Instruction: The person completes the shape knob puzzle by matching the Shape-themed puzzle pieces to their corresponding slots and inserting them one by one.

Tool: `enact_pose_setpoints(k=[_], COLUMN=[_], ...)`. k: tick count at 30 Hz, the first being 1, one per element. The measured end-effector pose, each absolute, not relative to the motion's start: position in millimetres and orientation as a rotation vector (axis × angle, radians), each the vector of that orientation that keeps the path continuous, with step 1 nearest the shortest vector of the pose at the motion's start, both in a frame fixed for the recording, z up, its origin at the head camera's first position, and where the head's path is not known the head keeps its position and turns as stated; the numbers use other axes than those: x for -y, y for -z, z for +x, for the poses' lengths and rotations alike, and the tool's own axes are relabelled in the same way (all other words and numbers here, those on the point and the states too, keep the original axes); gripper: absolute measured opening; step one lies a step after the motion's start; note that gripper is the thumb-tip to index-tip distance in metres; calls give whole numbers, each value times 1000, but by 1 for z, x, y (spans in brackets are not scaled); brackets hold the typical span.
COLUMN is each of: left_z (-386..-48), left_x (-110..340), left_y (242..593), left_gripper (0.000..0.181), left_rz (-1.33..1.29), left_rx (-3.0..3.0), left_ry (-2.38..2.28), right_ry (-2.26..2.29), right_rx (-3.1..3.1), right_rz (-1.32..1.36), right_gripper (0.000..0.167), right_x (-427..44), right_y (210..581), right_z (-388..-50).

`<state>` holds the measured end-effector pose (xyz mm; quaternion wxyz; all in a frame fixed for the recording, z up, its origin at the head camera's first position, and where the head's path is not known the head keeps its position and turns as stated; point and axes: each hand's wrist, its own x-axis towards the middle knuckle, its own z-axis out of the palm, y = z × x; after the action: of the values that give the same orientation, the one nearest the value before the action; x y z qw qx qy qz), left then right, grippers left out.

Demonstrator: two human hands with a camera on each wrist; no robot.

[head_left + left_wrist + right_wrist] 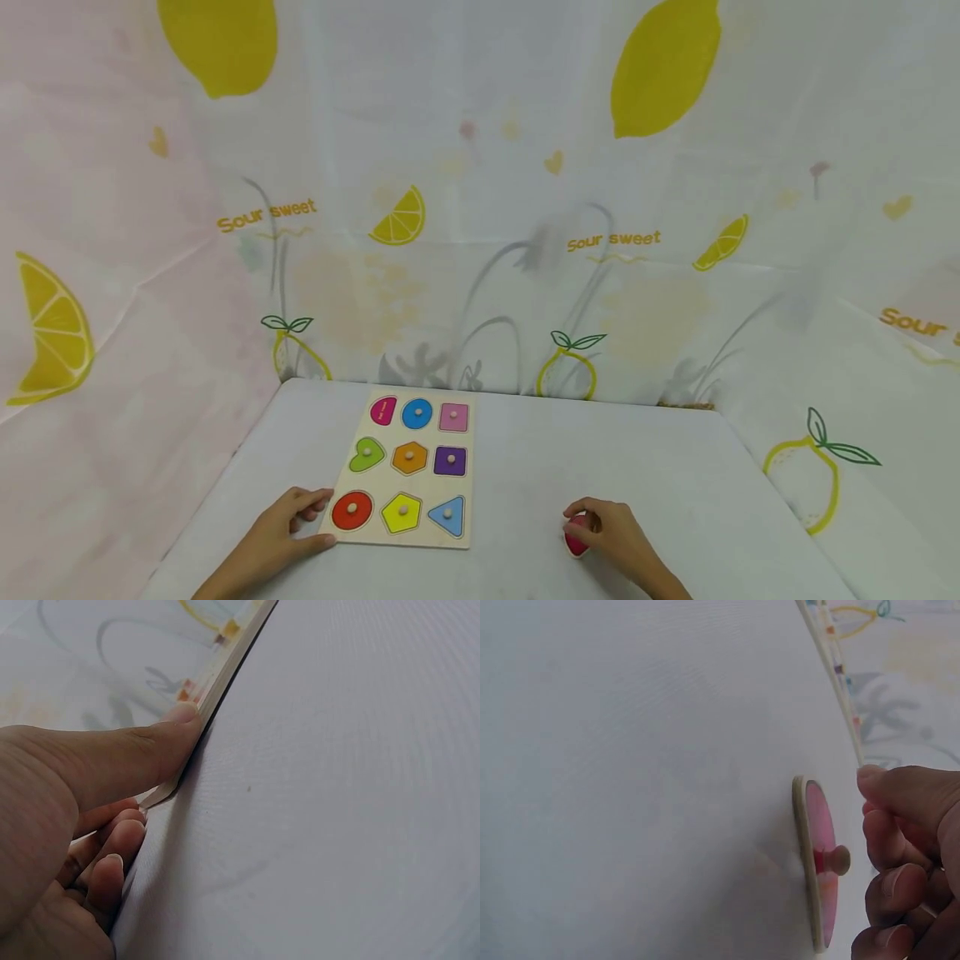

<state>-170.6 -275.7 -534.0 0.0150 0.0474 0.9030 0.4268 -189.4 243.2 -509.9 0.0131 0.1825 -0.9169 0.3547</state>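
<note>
A pale wooden knob puzzle board point(427, 485) lies on the white table. Its coloured shapes include a red circle point(347, 518), a yellow pentagon point(396, 518) and a blue triangle point(454, 523). At top left, a pink half-round space point(383, 410) bears small lettering and shows no knob. My left hand point(273, 533) holds the near left corner, thumb on the front edge and fingers by the left side. Right of the board, my right hand point(618, 537) hovers at a reddish-pink knobbed puzzle piece point(826, 904), its loosely curled fingers apart from the knob.
The white tabletop point(517, 483) surrounds the board and the loose piece. White cloth walls point(465, 283) with lemon prints rise behind the table and on both sides.
</note>
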Motion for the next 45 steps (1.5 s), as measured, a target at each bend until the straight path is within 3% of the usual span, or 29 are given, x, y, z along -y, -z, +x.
enact_pose_setpoints(k=[10, 26, 45], left_z=[-169, -171, -170], left_x=[276, 277, 276], left_y=[536, 536, 536], left_gripper=[73, 74, 71], left_rz=[108, 89, 179], left_rx=[-2819, -2838, -2865], left_ry=[-1283, -1275, -1288], right_ry=[-1212, -1114, -1153], right_rx=[2846, 2862, 2790], right_rz=[567, 263, 343], right_gripper=[15, 15, 12], right_x=[-256, -252, -244], right_y=[523, 519, 513], right_z=[-176, -171, -179])
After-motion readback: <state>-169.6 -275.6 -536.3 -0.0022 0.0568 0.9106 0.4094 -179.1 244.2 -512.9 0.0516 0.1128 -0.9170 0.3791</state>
